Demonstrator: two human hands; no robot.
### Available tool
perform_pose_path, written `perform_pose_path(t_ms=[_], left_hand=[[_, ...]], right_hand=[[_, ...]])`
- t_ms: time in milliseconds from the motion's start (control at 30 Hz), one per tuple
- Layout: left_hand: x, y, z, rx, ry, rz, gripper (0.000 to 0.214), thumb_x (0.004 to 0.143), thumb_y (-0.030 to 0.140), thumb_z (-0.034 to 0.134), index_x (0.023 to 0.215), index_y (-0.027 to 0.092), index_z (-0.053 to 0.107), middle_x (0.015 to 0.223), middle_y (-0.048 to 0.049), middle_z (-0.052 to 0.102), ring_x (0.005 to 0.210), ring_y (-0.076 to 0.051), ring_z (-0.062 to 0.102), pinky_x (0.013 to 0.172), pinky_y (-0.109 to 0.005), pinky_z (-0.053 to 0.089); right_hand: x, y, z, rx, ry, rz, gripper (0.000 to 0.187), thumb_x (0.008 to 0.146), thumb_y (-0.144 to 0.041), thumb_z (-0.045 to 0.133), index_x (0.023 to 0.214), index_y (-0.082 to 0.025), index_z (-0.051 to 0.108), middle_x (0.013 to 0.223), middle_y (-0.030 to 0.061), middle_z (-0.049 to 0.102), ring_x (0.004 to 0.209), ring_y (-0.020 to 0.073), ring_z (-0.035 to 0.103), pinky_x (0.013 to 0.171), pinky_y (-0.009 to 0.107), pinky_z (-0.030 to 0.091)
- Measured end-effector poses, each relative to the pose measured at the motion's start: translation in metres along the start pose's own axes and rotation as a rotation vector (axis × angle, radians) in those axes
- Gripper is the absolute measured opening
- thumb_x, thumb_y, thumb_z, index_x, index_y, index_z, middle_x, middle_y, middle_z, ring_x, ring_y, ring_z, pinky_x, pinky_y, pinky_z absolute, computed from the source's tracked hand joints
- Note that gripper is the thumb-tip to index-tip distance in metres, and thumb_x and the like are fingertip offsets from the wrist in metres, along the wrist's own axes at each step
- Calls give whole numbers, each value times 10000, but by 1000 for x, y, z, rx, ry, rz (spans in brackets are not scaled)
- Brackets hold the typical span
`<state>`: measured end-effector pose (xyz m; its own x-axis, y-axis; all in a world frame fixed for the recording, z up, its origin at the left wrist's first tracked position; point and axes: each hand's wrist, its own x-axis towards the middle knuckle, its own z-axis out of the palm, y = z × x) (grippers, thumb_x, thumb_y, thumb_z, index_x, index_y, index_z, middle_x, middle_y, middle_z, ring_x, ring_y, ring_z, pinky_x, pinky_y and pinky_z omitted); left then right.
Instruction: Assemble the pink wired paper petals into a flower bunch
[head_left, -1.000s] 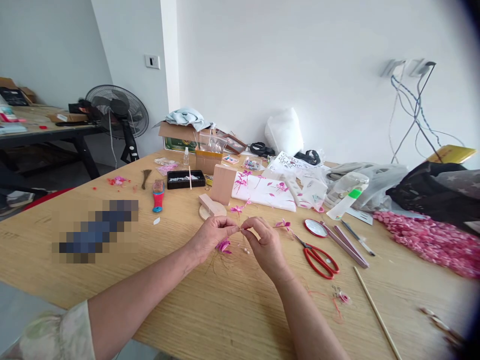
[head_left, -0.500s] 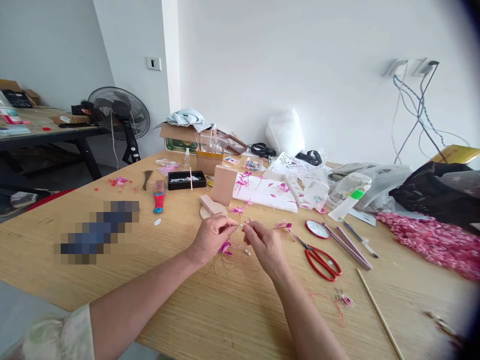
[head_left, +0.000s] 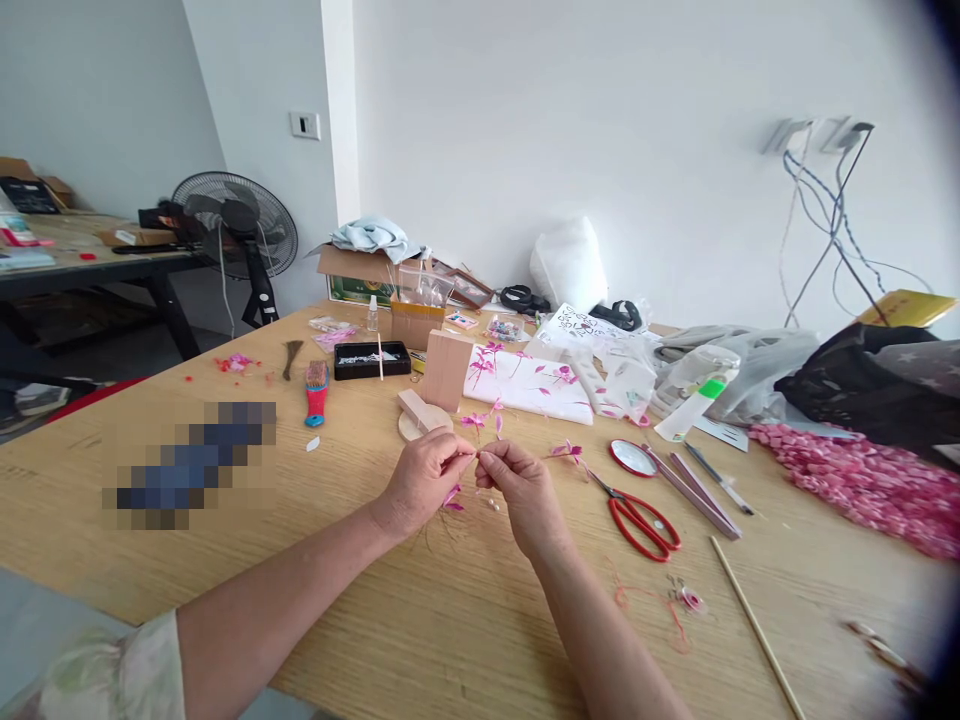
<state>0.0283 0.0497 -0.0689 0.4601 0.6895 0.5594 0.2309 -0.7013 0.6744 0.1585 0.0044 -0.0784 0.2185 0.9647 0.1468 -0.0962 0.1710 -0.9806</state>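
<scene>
My left hand (head_left: pixel 424 482) is closed in a pinch on the thin wire stem of a pink flower spray. My right hand (head_left: pixel 523 488) pinches the same stem right beside it, fingertips nearly touching. Pink blossoms (head_left: pixel 474 420) rise above the fingertips, and a magenta flower (head_left: pixel 452 496) with fine loose wires hangs below my left hand. Small white pearl beads (head_left: pixel 493 504) show beneath my right fingers. Just behind my left hand, a wooden stand (head_left: pixel 448 370) has a round base. A separate pink flower (head_left: pixel 566 450) lies to the right of my right hand.
Red-handled scissors (head_left: pixel 643 525), a round mirror (head_left: pixel 632 457), tweezers (head_left: pixel 703 495) and a wooden stick (head_left: pixel 756 628) lie on the right. A red brush (head_left: pixel 316 393) and black tray (head_left: pixel 371 360) lie on the left. A white foam board (head_left: pixel 536 398) holds pink flowers behind.
My right hand has shifted slightly left, bringing its fingertips closer to my left hand's. The pearl bead that showed between the fingertips is now hidden. My left hand stays nearly still.
</scene>
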Motion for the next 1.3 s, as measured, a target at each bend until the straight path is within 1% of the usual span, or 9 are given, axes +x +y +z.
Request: perform_pose_path(t_ms=[67, 133, 233, 300, 400, 500, 833, 1067, 1300], left_hand=[[1, -1, 1, -54, -4, -49, 113, 753, 157, 498, 683, 150, 586, 618, 5, 503, 590, -101, 457, 558, -207, 352], [2, -1, 2, -179, -26, -156, 101, 744, 179, 507, 685, 145, 581, 597, 17, 473, 557, -90, 422, 528, -200, 337], [3, -1, 4, -472, -73, -369, 110, 723, 228, 534, 683, 131, 567, 585, 28, 444, 543, -78, 395, 504, -189, 331], [2, 0, 4, -667, -101, -471, 143, 703, 267, 565, 689, 125, 557, 618, 24, 455, 552, -72, 397, 497, -182, 334], [1, 0, 4, -864, -161, -585, 196, 686, 321, 599, 712, 134, 546, 589, 43, 420, 475, -44, 337, 471, -176, 330], [-1, 0, 3, -940, -185, -631, 202, 682, 330, 615, 711, 143, 547, 518, 73, 342, 417, -23, 244, 471, -178, 338], [-1, -3, 5, -876, -116, -569, 222, 661, 336, 631, 690, 123, 575, 572, 45, 406, 470, -42, 319, 453, -172, 308], [2, -2, 4, -475, -31, -357, 111, 689, 233, 573, 656, 135, 614, 563, 24, 490, 541, -88, 429, 514, -193, 339], [0, -4, 5, -287, -25, -213, 106, 727, 201, 530, 676, 144, 604, 573, 20, 497, 534, -93, 447, 515, -195, 347]], right_hand=[[0, 0, 0, 2, 21, -12, 112, 674, -277, 608, 659, -170, 579, 557, -37, 536, 521, 84, 480, 548, 230, 395], [0, 0, 0, 1, 37, -30, 96, 670, -267, 611, 668, -174, 586, 564, -35, 545, 538, 92, 494, 568, 239, 407], [1, 1, 0, 4, 42, -59, 78, 672, -253, 611, 666, -177, 592, 574, -32, 558, 559, 97, 506, 585, 243, 414], [2, 2, -1, 15, 38, -78, 63, 672, -241, 614, 671, -180, 600, 575, -34, 561, 567, 97, 506, 590, 240, 409], [2, 4, -2, 29, 35, -102, 37, 673, -223, 623, 686, -190, 613, 584, -37, 566, 583, 95, 502, 600, 234, 397], [3, 6, -3, 39, 30, -123, 18, 677, -214, 627, 691, -203, 622, 607, -39, 570, 606, 94, 501, 619, 233, 393], [2, 5, -3, -17, 14, -186, 41, 667, -194, 630, 690, -226, 643, 670, -29, 583, 669, 114, 506, 665, 252, 399], [2, 3, -3, 6, -1, -143, 11, 661, -201, 634, 667, -209, 639, 616, -33, 559, 602, 97, 475, 613, 236, 390], [2, 3, -2, 41, -8, -154, 36, 654, -185, 639, 680, -208, 627, 667, -35, 568, 618, 88, 472, 606, 224, 380]])
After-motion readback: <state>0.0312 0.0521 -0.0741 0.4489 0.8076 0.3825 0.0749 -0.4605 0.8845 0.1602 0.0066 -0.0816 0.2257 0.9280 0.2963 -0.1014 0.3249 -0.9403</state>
